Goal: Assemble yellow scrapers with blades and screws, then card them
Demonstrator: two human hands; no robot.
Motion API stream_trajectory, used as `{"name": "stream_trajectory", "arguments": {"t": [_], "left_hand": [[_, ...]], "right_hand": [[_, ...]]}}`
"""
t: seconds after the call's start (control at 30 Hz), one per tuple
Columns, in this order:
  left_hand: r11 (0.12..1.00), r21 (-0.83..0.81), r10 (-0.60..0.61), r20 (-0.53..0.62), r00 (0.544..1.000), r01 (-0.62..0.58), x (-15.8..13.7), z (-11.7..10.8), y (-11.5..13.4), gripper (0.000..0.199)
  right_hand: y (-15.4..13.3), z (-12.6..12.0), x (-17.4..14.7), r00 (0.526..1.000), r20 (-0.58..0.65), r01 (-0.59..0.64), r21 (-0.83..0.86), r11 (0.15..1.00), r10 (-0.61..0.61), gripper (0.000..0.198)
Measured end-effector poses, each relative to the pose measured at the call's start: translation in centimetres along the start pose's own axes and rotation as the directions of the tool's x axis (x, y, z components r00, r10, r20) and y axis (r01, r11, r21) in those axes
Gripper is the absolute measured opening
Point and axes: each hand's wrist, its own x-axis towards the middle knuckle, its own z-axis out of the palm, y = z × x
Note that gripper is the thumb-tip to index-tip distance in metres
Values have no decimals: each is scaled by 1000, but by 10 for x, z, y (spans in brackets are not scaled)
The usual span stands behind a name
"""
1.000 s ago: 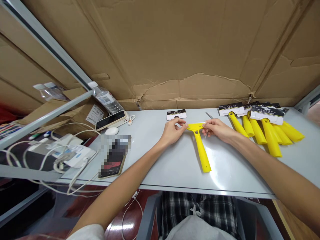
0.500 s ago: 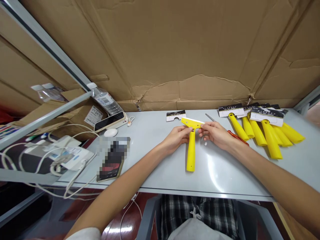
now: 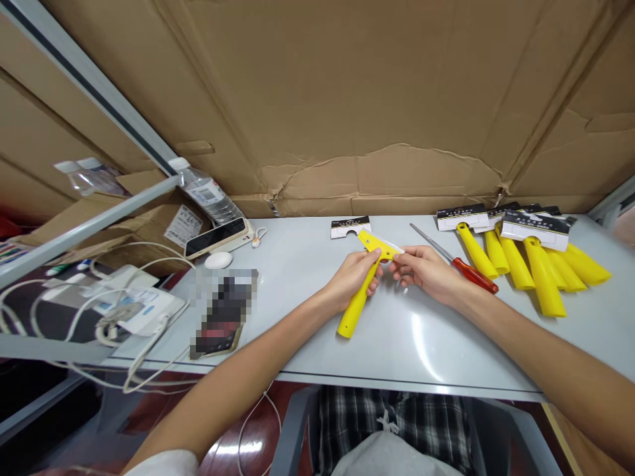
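A yellow scraper (image 3: 358,305) hangs tilted over the table, its handle pointing down and left. My left hand (image 3: 353,281) is closed around its neck, with the thumb on top just below the head. The fingers of my right hand (image 3: 419,268) pinch the right end of the head, by a pale strip (image 3: 384,242) along its edge. A black and white card (image 3: 350,227) with a rounded notch lies just beyond my left hand. Beside my right wrist lies a screwdriver (image 3: 473,273) with a red handle and a long metal shaft.
Several yellow handles (image 3: 544,281) with cards on them lie at the right. A phone (image 3: 221,314), blurred out, rests at the left. Behind it are a white oval object (image 3: 218,260), a second phone (image 3: 217,238), a bottle (image 3: 211,195), and a cardboard box (image 3: 143,225). White cables (image 3: 131,377) hang over the edge.
The scraper has turned from upright to tilted, its handle end swinging left. Both hands keep hold of it. My right hand has shifted slightly, and more of the screwdriver shows.
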Motion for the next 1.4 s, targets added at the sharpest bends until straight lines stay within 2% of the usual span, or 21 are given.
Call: {"name": "stream_trajectory", "arguments": {"t": [0.17,0.37,0.43,0.5,0.57,0.6,0.67,0.73,0.9,1.07,1.17,1.27,1.33,1.4], "left_hand": [[997,73,-35,-20,999,37,2,-3,0,41],[994,98,-37,-22,999,39,0,-3,3,37],[996,90,-19,-40,999,22,0,-4,7,36],[998,67,5,-80,997,0,1,-8,12,35],[999,39,29,-121,992,-24,2,-12,17,34],[999,25,41,-134,990,-38,3,-13,19,33],[998,8,56,-149,987,-56,6,-16,21,31],[998,9,61,-153,986,-61,8,-18,21,30],[998,32,49,-133,990,-45,8,-16,18,31],[997,57,49,-116,992,-43,7,-15,16,31],[997,70,49,-113,992,-41,7,-15,16,32],[993,106,59,-112,992,-47,7,-14,16,32],[987,157,62,-98,993,-46,6,-14,16,31],[972,232,59,-58,997,-44,4,-13,15,31]], "right_hand": [[1,-1,-1,1000,23,11,-38,999,-10,49],[0,-1,0,999,37,22,-71,997,-20,54],[-2,-4,3,1000,9,28,-76,997,-27,58],[-4,-11,6,995,-64,64,-164,984,-75,61],[-3,-21,11,965,-149,140,-397,907,-214,56],[-2,-26,13,938,-162,176,-538,824,-306,51],[2,-36,17,888,-116,215,-751,624,-445,41],[7,-43,20,872,-48,232,-837,496,-488,36],[14,-47,25,871,46,268,-879,394,-490,33],[14,-45,25,881,73,232,-928,292,-468,31],[14,-46,25,884,67,215,-937,274,-463,31],[13,-45,25,880,55,214,-933,291,-471,33],[11,-42,23,876,34,226,-910,347,-481,35],[7,-38,21,891,-8,238,-843,482,-453,41]]}}
